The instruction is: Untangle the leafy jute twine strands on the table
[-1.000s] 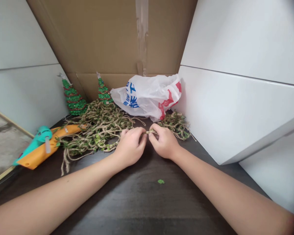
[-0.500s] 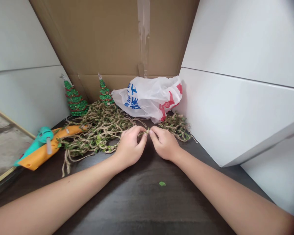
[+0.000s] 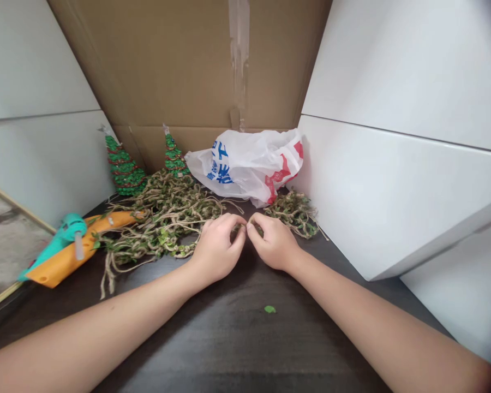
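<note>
My left hand [image 3: 219, 245] and my right hand [image 3: 274, 240] meet above the dark table, thumbs and forefingers pinched with the tips almost touching. Between them is a piece of leafy twine garland [image 3: 236, 231], mostly hidden by the fingers; only bits of green and tan show. A large tangled heap of the same twine garland [image 3: 167, 213], tan cord with small green leaves, lies beside and behind my left hand. Past my right hand rests a smaller heap of leafy twine [image 3: 298, 213]. One loose green leaf [image 3: 270, 309] lies on the table nearer to me.
A white plastic bag [image 3: 249, 164] with blue and red print sits behind my hands. Two small green Christmas trees [image 3: 125, 169] stand at the back left. A teal glue gun [image 3: 71, 229] lies on an orange holder [image 3: 65, 259]. Cardboard [image 3: 167, 65] and white boxes [image 3: 393, 191] enclose the table [image 3: 229, 338].
The fingertips have shifted slightly, and the bit of twine that showed between them is now mostly covered. The view has moved a little; the other things stay put.
</note>
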{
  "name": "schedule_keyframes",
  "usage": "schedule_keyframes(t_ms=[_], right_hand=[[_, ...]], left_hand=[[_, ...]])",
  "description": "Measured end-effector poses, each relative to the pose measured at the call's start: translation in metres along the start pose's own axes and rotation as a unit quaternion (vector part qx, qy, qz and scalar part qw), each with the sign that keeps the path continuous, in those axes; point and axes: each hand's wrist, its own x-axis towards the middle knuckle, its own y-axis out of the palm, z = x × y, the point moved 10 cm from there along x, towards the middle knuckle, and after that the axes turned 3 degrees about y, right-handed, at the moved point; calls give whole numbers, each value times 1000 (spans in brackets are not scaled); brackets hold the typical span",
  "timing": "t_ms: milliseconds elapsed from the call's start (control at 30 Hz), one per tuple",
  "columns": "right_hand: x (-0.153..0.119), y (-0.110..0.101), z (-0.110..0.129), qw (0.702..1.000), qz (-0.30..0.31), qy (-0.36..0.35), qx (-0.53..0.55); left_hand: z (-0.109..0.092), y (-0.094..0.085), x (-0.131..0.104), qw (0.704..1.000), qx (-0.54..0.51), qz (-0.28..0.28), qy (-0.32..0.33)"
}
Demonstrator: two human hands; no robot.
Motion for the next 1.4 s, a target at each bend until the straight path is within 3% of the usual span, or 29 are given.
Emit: schedule_keyframes(t_ms=[867, 1400], right_hand=[[0, 5, 2, 1000, 16, -11, 4], [-1, 7, 0, 1000, 23, -6, 0]], left_hand=[[5, 9, -1, 998, 24, 50, -42], [4, 8, -2, 998, 19, 50, -39]])
